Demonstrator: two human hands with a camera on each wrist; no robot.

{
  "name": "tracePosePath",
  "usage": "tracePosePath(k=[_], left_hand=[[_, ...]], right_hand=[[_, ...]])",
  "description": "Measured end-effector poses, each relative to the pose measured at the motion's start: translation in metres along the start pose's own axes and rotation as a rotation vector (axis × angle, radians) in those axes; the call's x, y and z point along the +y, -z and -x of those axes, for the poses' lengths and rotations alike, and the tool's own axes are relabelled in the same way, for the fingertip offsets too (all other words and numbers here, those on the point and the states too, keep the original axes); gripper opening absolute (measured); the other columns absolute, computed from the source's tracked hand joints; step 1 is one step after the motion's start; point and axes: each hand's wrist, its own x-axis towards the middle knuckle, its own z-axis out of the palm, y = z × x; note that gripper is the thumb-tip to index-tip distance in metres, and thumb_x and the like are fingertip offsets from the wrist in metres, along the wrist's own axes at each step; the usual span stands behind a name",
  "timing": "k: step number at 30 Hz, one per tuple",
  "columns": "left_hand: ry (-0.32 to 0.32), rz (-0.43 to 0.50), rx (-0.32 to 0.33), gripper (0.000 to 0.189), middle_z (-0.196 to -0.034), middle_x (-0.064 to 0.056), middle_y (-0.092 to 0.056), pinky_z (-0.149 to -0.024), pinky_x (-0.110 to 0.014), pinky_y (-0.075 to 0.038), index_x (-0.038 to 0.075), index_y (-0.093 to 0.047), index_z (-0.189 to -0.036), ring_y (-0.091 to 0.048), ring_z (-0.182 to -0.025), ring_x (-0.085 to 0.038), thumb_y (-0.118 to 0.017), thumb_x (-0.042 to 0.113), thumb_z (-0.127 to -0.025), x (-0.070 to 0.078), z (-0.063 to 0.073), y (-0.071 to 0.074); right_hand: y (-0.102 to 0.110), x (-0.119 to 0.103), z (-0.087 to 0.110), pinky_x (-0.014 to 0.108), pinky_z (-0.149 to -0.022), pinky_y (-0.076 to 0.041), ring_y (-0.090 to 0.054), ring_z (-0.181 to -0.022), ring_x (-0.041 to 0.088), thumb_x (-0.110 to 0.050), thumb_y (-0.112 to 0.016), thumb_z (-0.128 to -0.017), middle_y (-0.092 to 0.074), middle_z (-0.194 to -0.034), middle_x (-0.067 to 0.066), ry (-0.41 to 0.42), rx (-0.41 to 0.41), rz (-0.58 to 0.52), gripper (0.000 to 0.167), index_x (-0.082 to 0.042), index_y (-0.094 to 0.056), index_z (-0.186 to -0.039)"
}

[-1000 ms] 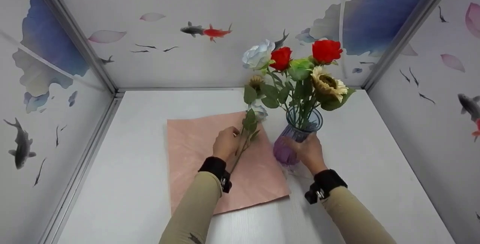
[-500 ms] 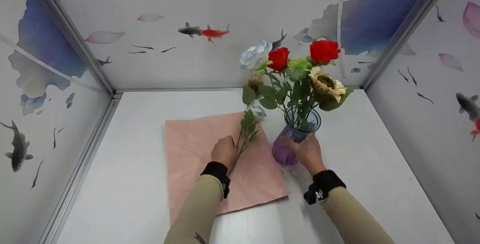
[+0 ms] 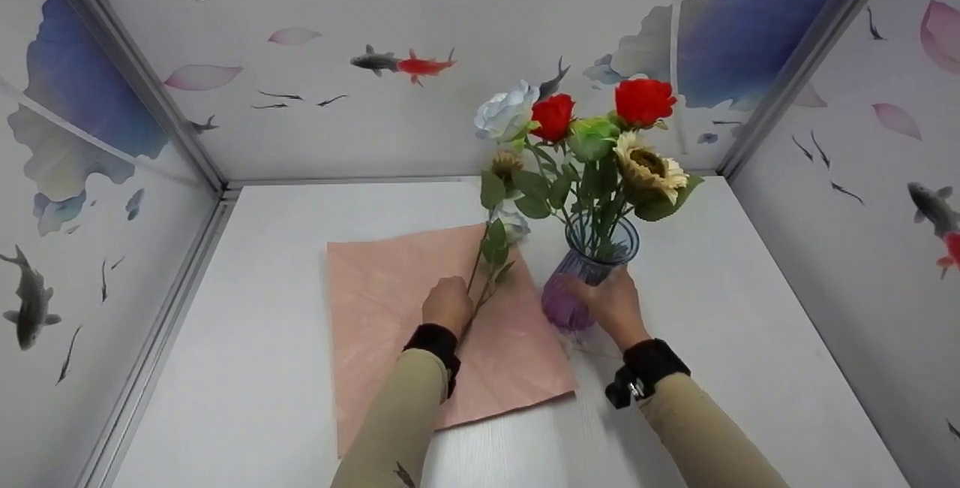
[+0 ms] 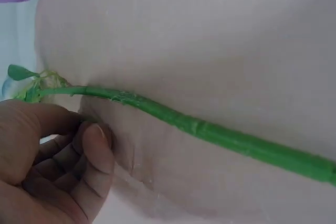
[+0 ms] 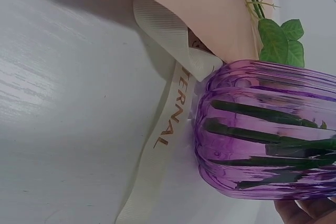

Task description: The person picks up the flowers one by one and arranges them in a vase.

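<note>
My left hand point(image 3: 448, 302) is low over pink wrapping paper point(image 3: 397, 270), beside a flower stem point(image 3: 477, 309). In the left wrist view, the fingers are curled with thumb and fingertips together, just beside the green stem point(image 4: 210, 132) and close over creased paper; I cannot tell whether they pinch anything. This flower has green leaves point(image 3: 495, 242) and a pale blue bloom point(image 3: 513, 225). My right hand point(image 3: 616, 306) grips the side of a purple-blue ribbed glass vase point(image 3: 568, 303). In the right wrist view, dark cut stems point(image 5: 257, 111) show through the vase point(image 5: 262, 182).
Red roses point(image 3: 645, 102), a pale blue rose point(image 3: 507, 111), a green bloom point(image 3: 592, 138) and a cream sunflower point(image 3: 649, 167) rise from the vase. A cream ribbon point(image 5: 176, 108) with printed lettering lies by the vase base. Patterned walls point(image 3: 420, 0) enclose the white table point(image 3: 277, 210).
My left hand has slid a little toward me along the stem, and its fingertips are now more hidden in the head view. The right hand stays on the vase.
</note>
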Motion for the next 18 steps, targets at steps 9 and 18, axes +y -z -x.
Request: tracePosePath(k=[9, 18], left_hand=[[-0.012, 0.119, -0.07, 0.03, -0.061, -0.005, -0.056, -0.048, -0.029, -0.042, 0.006, -0.06, -0.068, -0.048, -0.053, -0.015, -0.055, 0.001, -0.097, -0.005, 0.001, 0.012], [-0.097, 0.148, -0.045, 0.031, -0.054, -0.004, -0.057, -0.043, -0.027, -0.044, 0.007, -0.057, -0.067, -0.056, -0.045, -0.015, -0.054, 0.001, -0.097, -0.015, 0.013, 0.033]], right_hand=[[-0.001, 0.0, -0.001, 0.053, -0.113, -0.04, -0.051, -0.135, 0.043, -0.065, -0.082, -0.076, -0.05, -0.145, 0.031, -0.027, -0.006, 0.015, 0.118, 0.007, -0.027, -0.152], [-0.001, -0.001, -0.001, 0.053, -0.112, -0.041, -0.053, -0.132, 0.042, -0.059, -0.083, -0.079, -0.053, -0.141, 0.031, -0.024, 0.003, 0.016, 0.11, 0.007, -0.03, -0.149]])
